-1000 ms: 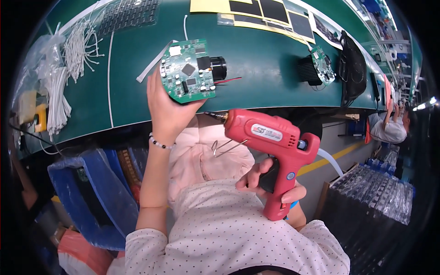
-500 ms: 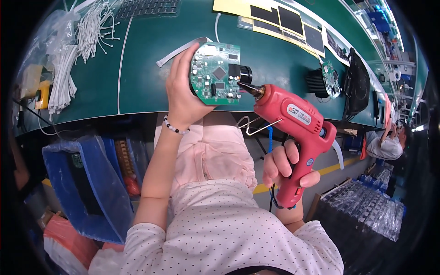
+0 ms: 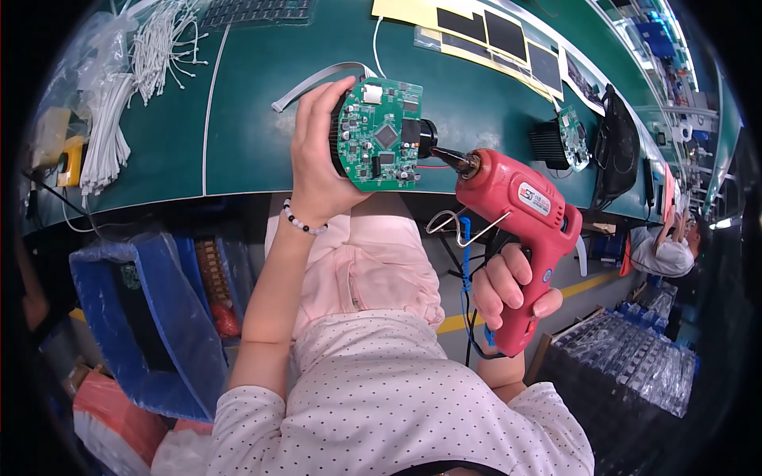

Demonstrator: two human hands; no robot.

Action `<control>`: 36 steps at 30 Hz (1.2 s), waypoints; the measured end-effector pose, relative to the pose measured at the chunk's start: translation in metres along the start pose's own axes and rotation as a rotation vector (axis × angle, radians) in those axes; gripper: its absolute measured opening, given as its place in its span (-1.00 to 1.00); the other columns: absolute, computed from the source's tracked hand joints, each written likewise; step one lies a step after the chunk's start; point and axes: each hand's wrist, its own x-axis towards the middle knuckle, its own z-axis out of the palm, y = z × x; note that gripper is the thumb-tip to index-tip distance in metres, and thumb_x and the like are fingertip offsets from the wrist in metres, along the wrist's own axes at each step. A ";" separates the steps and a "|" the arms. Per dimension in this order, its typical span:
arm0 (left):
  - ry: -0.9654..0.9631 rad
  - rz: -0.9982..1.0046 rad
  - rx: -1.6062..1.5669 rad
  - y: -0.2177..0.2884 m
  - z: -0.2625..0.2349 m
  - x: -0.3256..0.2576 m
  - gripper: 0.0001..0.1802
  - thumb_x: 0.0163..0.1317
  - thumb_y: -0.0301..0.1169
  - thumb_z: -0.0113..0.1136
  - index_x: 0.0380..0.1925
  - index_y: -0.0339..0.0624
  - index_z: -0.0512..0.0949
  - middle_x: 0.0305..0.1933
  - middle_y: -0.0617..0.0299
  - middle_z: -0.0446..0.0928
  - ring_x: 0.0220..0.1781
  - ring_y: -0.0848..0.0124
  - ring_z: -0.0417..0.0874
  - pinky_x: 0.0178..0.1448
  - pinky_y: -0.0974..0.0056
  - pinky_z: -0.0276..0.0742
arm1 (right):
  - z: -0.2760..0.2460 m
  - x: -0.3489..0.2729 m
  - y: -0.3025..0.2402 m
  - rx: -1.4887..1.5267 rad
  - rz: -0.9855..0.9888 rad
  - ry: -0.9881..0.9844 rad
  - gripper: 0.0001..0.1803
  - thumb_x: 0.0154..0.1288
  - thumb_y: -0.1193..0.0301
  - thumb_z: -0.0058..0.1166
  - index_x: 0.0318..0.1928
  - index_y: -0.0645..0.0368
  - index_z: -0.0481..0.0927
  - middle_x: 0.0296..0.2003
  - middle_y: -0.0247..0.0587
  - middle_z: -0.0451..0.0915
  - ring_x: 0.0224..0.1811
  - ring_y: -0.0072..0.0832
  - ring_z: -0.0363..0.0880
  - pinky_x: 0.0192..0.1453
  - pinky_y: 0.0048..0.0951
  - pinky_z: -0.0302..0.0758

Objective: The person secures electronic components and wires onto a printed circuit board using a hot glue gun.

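My left hand is closed round the edge of a green circuit board assembly, with a black ribbed body behind the board. A black lens barrel sticks out of its right side. A grey ribbon cable and a white cable trail from its top. In my right hand is a red hot glue gun, gripped by its handle. The gun's dark nozzle points up and left, its tip close to the lens barrel; whether they touch I cannot tell. A wire stand hangs under the gun's front.
On the green bench at right lies a second board with a black heat sink, beside a black pouch. White cable bundles lie at far left. A blue bin stands below. Another person sits at far right.
The board in my left hand has turned a little and dropped slightly, showing more of its black ribbed side. The glue gun has shifted right and slightly down, its tip moving off the board's lower right corner.
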 end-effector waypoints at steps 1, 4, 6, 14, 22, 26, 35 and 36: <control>-0.007 -0.017 -0.006 0.000 0.000 0.000 -0.12 -0.46 -0.29 0.43 0.01 -0.26 0.31 -0.02 0.04 0.35 0.02 0.18 0.40 0.09 0.24 0.31 | 0.000 0.000 0.000 -0.013 0.000 0.013 -0.65 -0.38 0.47 0.10 -0.42 0.15 0.35 -0.56 -0.27 0.44 -0.48 -0.28 0.45 -0.51 -0.43 0.49; 0.015 0.000 -0.005 -0.002 0.000 -0.001 -0.09 -0.53 -0.34 0.46 0.01 -0.17 0.31 -0.04 0.04 0.32 -0.04 0.15 0.41 0.02 0.22 0.37 | 0.003 0.001 0.000 -0.072 -0.006 0.052 -0.65 -0.40 0.46 0.10 -0.43 0.15 0.34 -0.58 -0.27 0.43 -0.53 -0.29 0.44 -0.53 -0.44 0.47; 0.019 0.010 -0.005 0.002 0.000 0.000 -0.10 -0.52 -0.34 0.46 0.01 -0.17 0.31 -0.05 0.04 0.32 -0.05 0.15 0.41 0.00 0.22 0.37 | 0.006 0.001 -0.001 -0.122 -0.014 0.079 -0.64 -0.41 0.45 0.10 -0.44 0.15 0.33 -0.58 -0.27 0.42 -0.55 -0.30 0.44 -0.54 -0.44 0.45; 0.017 -0.011 -0.008 0.004 0.001 -0.004 -0.11 -0.49 -0.38 0.46 0.01 -0.25 0.31 -0.02 0.01 0.30 -0.02 0.18 0.43 -0.02 0.27 0.40 | 0.020 0.005 -0.007 -0.572 -0.081 0.237 -0.59 -0.38 0.43 0.07 -0.36 0.18 0.32 -0.50 -0.20 0.41 -0.42 -0.22 0.48 -0.39 -0.42 0.39; 0.007 0.050 -0.028 0.003 0.002 -0.004 -0.08 -0.48 -0.38 0.45 0.05 -0.21 0.27 -0.02 0.01 0.28 -0.04 0.12 0.38 0.00 0.21 0.35 | 0.029 0.015 0.003 -0.688 -0.133 0.360 -0.57 -0.40 0.45 0.05 -0.34 0.25 0.32 -0.51 -0.15 0.39 -0.41 -0.26 0.46 -0.23 -0.34 0.40; 0.014 0.077 -0.002 0.003 0.001 -0.005 -0.10 -0.46 -0.40 0.44 0.05 -0.23 0.27 -0.03 0.01 0.29 -0.04 0.12 0.38 0.00 0.22 0.35 | 0.030 0.021 0.008 -0.714 -0.173 0.411 -0.55 -0.43 0.45 0.04 -0.35 0.29 0.32 -0.53 -0.15 0.39 -0.47 -0.31 0.44 -0.21 -0.30 0.42; 0.009 0.096 -0.016 0.004 0.000 -0.005 -0.11 -0.48 -0.42 0.43 0.04 -0.20 0.29 -0.03 0.04 0.28 -0.07 0.14 0.40 -0.03 0.23 0.37 | 0.035 0.025 0.007 -0.756 -0.131 0.499 -0.52 -0.45 0.45 0.02 -0.32 0.31 0.31 -0.53 -0.14 0.38 -0.46 -0.30 0.44 -0.28 -0.33 0.42; 0.010 0.095 -0.015 0.004 0.000 -0.005 -0.11 -0.48 -0.42 0.43 0.04 -0.20 0.29 -0.03 0.04 0.28 -0.07 0.14 0.40 -0.03 0.23 0.37 | 0.036 0.025 0.007 -0.757 -0.129 0.499 -0.52 -0.45 0.45 0.02 -0.32 0.31 0.31 -0.53 -0.14 0.38 -0.46 -0.30 0.44 -0.28 -0.33 0.42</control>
